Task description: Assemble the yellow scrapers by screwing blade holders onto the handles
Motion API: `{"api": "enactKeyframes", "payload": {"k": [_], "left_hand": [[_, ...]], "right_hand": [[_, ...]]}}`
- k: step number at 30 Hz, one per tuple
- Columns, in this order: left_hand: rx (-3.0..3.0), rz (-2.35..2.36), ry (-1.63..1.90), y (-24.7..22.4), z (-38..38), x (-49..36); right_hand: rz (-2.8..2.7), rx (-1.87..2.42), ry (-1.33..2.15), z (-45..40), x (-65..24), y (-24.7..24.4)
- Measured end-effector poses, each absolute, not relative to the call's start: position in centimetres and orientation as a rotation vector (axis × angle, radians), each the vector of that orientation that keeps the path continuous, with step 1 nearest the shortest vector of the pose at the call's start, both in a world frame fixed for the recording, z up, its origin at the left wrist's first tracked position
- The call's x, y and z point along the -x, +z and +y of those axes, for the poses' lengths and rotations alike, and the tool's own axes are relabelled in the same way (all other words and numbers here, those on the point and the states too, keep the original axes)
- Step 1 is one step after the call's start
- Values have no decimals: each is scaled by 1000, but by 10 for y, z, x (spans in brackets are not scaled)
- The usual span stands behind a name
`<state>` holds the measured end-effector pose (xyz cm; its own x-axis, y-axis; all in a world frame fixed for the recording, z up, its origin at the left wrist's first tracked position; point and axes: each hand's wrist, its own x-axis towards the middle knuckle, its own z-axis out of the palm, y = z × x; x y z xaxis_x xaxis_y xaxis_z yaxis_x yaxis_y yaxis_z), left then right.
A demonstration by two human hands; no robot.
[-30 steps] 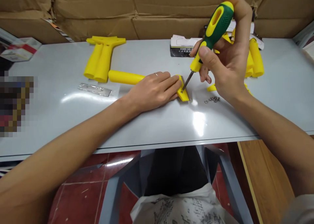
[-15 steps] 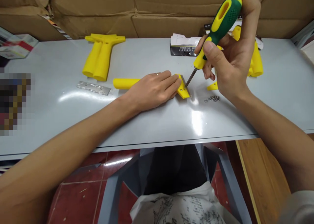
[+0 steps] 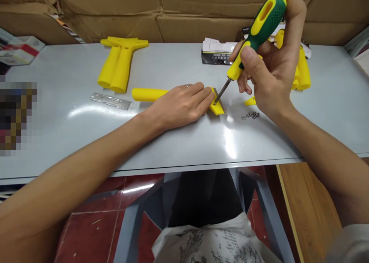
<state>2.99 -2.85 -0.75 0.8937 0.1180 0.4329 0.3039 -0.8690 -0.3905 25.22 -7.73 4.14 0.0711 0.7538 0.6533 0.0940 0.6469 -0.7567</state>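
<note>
A yellow plastic scraper [image 3: 150, 94] lies across the table, its handle pointing left and a thin metal blade edge showing at its right end. My left hand [image 3: 184, 104] is wrapped over the middle of it and pins it down. In my right hand [image 3: 271, 70] is a green and yellow screwdriver [image 3: 266, 20], held at a slant with a finger over its butt. The screwdriver's tip touches the scraper head at a screw. Just right of the head lie several small screws [image 3: 253, 115] in a pile and a small yellow plate [image 3: 250, 101], partly covered by my right hand.
Two yellow scraper handles [image 3: 122, 63] stand at the back left, with wrapped blades [image 3: 111, 101] before them. Black and white packaging [image 3: 219, 51] and more yellow handles [image 3: 303, 70] lie at the back right. Cardboard [image 3: 115, 20] walls off the table's [image 3: 173, 151] rear.
The screwdriver's tip has shifted slightly left, from beside the screw onto it. My left hand stays on the scraper. The whole view has shifted a little.
</note>
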Motion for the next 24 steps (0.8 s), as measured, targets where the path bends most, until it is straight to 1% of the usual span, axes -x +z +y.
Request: {"api": "enactKeyframes", "payload": {"k": [7,11,16,19,21,24], "left_hand": [[2677,-315,-586,-11,-27,-29],[2575,-264,-559,-9,-28,-30],[2385,-102,-572,10,-34,-32],[2340,-93,-495,16,-38,-32],[2419,-170,-426,13,-38,-32],[2597,-279,-438,2,-34,-31]], "right_hand": [[-1429,797,591,-82,-253,44],[-1488,777,569,-84,-255,44],[-1501,762,596,-75,-254,36],[-1434,585,498,-59,-250,25],[-1316,541,343,-53,-250,21],[-1533,760,446,-57,-256,22]]}}
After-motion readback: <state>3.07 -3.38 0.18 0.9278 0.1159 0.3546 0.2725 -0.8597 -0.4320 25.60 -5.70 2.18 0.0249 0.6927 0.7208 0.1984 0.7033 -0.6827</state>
